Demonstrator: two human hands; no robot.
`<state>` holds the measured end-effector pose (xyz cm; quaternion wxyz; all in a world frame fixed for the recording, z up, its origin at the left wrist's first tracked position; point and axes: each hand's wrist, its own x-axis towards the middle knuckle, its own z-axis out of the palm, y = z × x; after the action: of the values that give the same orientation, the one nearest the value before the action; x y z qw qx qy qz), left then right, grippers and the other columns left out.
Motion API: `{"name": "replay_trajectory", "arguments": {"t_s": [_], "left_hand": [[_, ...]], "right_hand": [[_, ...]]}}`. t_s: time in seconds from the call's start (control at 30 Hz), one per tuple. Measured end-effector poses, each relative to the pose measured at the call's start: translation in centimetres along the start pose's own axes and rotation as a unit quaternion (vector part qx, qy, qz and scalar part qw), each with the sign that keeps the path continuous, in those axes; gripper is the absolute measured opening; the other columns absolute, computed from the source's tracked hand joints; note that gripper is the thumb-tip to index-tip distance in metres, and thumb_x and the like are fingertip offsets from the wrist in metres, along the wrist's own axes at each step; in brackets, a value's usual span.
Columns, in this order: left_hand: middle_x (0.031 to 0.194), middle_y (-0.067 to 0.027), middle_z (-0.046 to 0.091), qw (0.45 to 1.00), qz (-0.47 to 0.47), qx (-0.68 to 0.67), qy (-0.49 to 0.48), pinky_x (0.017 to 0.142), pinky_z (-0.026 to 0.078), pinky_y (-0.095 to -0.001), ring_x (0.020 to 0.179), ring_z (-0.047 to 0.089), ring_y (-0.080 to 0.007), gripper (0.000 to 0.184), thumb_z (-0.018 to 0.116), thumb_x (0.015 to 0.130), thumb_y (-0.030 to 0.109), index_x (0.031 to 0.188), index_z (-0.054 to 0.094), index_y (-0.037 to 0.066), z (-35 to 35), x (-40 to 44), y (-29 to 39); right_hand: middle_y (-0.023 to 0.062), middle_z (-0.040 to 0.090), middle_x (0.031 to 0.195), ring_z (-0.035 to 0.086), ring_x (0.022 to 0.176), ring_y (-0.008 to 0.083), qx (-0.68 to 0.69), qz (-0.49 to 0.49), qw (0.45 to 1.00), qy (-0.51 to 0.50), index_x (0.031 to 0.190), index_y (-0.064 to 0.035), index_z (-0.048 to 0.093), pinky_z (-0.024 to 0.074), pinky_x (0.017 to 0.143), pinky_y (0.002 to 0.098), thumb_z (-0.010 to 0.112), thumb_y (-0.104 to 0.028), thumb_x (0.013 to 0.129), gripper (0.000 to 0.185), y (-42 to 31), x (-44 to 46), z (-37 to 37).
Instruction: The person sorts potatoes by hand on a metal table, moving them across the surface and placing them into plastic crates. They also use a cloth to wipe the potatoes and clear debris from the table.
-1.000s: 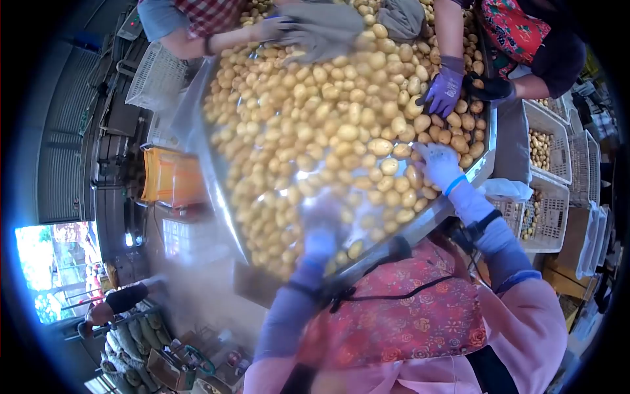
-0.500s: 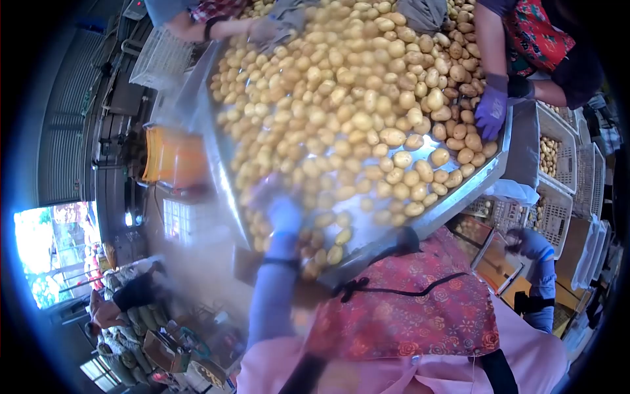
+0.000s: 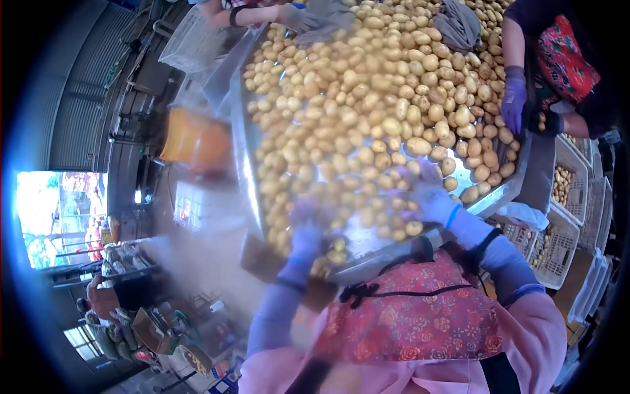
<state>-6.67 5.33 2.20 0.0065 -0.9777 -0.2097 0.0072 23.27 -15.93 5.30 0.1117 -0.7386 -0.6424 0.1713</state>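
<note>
Many yellow-brown potatoes cover a metal table with raised edges. My left hand, gloved and blurred, is over the potatoes near the front left corner; its fingers are smeared by motion. My right hand, in a pale glove with a blue band at the wrist, touches potatoes near the front edge, fingers spread. A bare strip of shiny metal shows between my two hands. Whether either palm covers a potato cannot be seen.
A co-worker's purple-gloved hand is at the right edge. Another co-worker's grey-gloved hand touches grey cloth at the top. White crates with potatoes stand at the right; an orange container is at the left.
My right hand has come back from the crates at the right onto the potatoes. My left hand has moved right, toward the front edge. The view has shifted.
</note>
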Motion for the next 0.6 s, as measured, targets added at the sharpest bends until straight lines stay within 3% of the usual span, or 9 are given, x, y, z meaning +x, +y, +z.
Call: {"name": "replay_trajectory", "arguments": {"t_s": [0.07,0.13,0.2,0.23,0.33,0.37,0.47,0.5,0.6], "left_hand": [[0.151,-0.0290,0.024,0.993,-0.112,0.002,0.034,0.115,0.010,-0.0606,0.139,0.025,-0.0486,0.083,0.054,0.089,0.054,0.152,0.022,0.009,1.8,2.0,2.3],[0.153,-0.0347,0.016,0.994,-0.092,0.048,-0.017,0.113,0.008,-0.0634,0.139,0.016,-0.0550,0.085,0.053,0.091,0.053,0.152,0.020,0.005,4.2,3.3,4.3],[0.152,-0.0364,0.016,0.995,-0.049,-0.083,-0.014,0.113,0.008,-0.0637,0.138,0.014,-0.0576,0.084,0.053,0.091,0.051,0.152,0.020,0.004,0.9,5.5,6.5],[0.152,-0.0352,0.017,0.993,-0.039,-0.113,0.002,0.113,0.008,-0.0648,0.139,0.011,-0.0585,0.080,0.055,0.090,0.050,0.151,0.025,0.009,0.4,6.1,5.3],[0.152,-0.0340,0.016,1.000,0.002,-0.012,0.025,0.112,0.008,-0.0660,0.140,0.009,-0.0569,0.074,0.057,0.088,0.048,0.149,0.033,0.014,1.0,8.0,-0.1],[0.153,-0.0333,0.013,0.999,-0.014,-0.027,0.021,0.111,0.007,-0.0677,0.140,0.007,-0.0561,0.073,0.063,0.083,0.049,0.146,0.039,0.020,0.8,9.0,-0.4],[0.153,-0.0330,0.013,0.993,0.000,-0.100,0.062,0.111,0.007,-0.0681,0.139,0.008,-0.0572,0.081,0.069,0.077,0.052,0.146,0.039,0.021,1.2,13.1,-0.1],[0.153,-0.0329,0.011,0.994,0.000,-0.105,0.018,0.110,0.007,-0.0701,0.139,0.008,-0.0586,0.091,0.072,0.072,0.056,0.147,0.036,0.020,0.7,15.1,0.3],[0.153,-0.0329,0.011,0.992,0.038,-0.087,0.088,0.111,0.008,-0.0687,0.139,0.007,-0.0583,0.093,0.069,0.076,0.057,0.150,0.030,0.018,0.2,22.1,0.7]], "right_hand": [[0.0096,0.022,0.159,0.009,0.147,0.0396,-0.005,-0.057,0.998,0.001,0.140,-0.0376,0.048,0.0080,0.118,0.0541,0.062,-0.048,0.084,0.059,-1.5,3.1,-0.4],[0.0087,0.022,0.159,0.010,0.147,0.0390,-0.011,-0.064,0.998,0.014,0.140,-0.0377,0.049,0.0068,0.118,0.0534,0.061,-0.048,0.086,0.056,-1.6,4.7,-0.1],[0.0082,0.021,0.159,0.009,0.147,0.0384,-0.027,-0.028,0.999,0.038,0.140,-0.0383,0.048,0.0057,0.119,0.0534,0.059,-0.047,0.087,0.055,-0.2,6.0,0.7],[0.0081,0.024,0.158,0.011,0.146,0.0411,-0.054,-0.007,0.992,0.112,0.141,-0.0372,0.048,0.0059,0.118,0.0549,0.061,-0.052,0.084,0.060,1.8,6.1,1.4],[0.0091,0.027,0.156,0.013,0.145,0.0434,-0.078,0.112,0.988,0.067,0.140,-0.0359,0.048,0.0071,0.118,0.0562,0.067,-0.057,0.076,0.070,5.0,6.5,-2.9],[0.0117,0.030,0.154,0.016,0.143,0.0454,-0.087,0.114,0.988,0.056,0.137,-0.0348,0.052,0.0102,0.117,0.0573,0.074,-0.059,0.068,0.076,5.6,7.0,-3.8],[0.0138,0.030,0.153,0.021,0.141,0.0459,-0.082,0.132,0.988,0.026,0.133,-0.0317,0.056,0.0143,0.116,0.0593,0.076,-0.056,0.065,0.075,6.2,10.0,-5.6],[0.0156,0.037,0.149,0.032,0.136,0.0447,-0.131,0.116,0.984,0.034,0.129,-0.0263,0.058,0.0246,0.112,0.0571,0.077,-0.053,0.065,0.072,7.3,11.2,-5.2],[0.0170,0.047,0.140,0.043,0.130,0.0398,-0.062,0.157,0.985,-0.015,0.126,-0.0235,0.059,0.0344,0.106,0.0530,0.077,-0.047,0.066,0.066,8.4,15.0,-6.5]]}}
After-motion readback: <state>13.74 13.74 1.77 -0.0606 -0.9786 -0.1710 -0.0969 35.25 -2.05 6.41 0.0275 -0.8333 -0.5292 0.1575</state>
